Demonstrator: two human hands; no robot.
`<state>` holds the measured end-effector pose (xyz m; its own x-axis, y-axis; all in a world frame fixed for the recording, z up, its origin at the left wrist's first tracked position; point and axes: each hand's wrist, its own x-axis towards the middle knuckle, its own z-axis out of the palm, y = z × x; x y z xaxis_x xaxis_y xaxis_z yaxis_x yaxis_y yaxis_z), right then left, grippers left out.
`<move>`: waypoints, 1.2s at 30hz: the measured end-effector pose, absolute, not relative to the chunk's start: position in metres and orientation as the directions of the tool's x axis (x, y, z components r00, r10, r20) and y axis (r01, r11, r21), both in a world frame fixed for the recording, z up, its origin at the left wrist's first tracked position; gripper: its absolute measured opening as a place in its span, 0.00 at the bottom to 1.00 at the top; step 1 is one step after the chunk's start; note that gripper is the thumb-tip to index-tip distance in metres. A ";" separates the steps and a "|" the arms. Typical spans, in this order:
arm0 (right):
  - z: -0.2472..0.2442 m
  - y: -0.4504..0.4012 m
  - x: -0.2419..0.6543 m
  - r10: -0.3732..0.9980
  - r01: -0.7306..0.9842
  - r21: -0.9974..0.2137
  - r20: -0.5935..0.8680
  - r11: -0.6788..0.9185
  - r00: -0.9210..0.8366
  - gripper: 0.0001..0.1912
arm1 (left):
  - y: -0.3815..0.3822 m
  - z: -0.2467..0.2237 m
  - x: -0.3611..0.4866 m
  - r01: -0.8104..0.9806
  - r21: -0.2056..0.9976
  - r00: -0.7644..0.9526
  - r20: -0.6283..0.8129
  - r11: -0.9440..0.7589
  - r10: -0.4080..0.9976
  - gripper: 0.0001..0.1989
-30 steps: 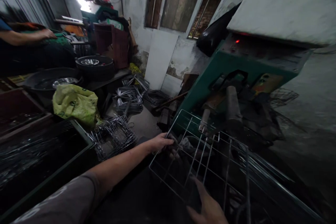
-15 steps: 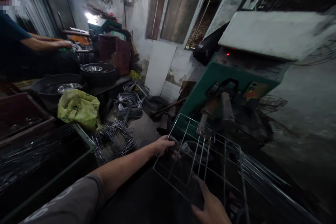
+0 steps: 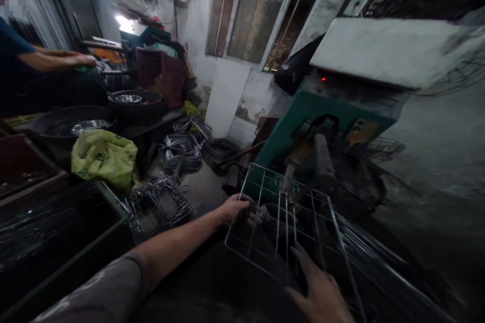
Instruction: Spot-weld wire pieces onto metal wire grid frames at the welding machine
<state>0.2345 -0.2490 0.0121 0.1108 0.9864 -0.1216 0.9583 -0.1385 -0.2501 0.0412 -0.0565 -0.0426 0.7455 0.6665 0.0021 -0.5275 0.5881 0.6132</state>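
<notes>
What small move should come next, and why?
Perhaps close the right hand gently on the rack: its fingers look spread, with no clear grip, while the left hand holds the rack's left edge.

Bare left hand (image 3: 234, 209) near centre, thumb pinched over curled fingers; bare left forearm (image 3: 180, 245) stretched diagonally forward from grey cloth sleeve (image 3: 113, 281). Bare right hand (image 3: 321, 286) lower right, fingers extended forward, thumb spread apart.
</notes>
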 end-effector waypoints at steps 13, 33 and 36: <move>0.033 -0.260 0.239 0.998 0.967 -0.248 -0.012 -0.060 0.059 0.26 | -0.067 -0.017 0.037 -0.548 0.601 0.707 -0.040 0.583 0.706 0.18; 0.070 -0.143 0.306 0.996 0.937 -0.345 0.042 -0.056 0.075 0.22 | 0.018 -0.023 0.076 -0.668 0.603 0.555 0.014 0.435 0.832 0.15; 0.070 -0.127 0.312 0.984 0.924 -0.348 0.026 -0.156 0.176 0.33 | 0.031 -0.023 0.082 -0.678 0.603 0.532 0.006 0.421 0.847 0.13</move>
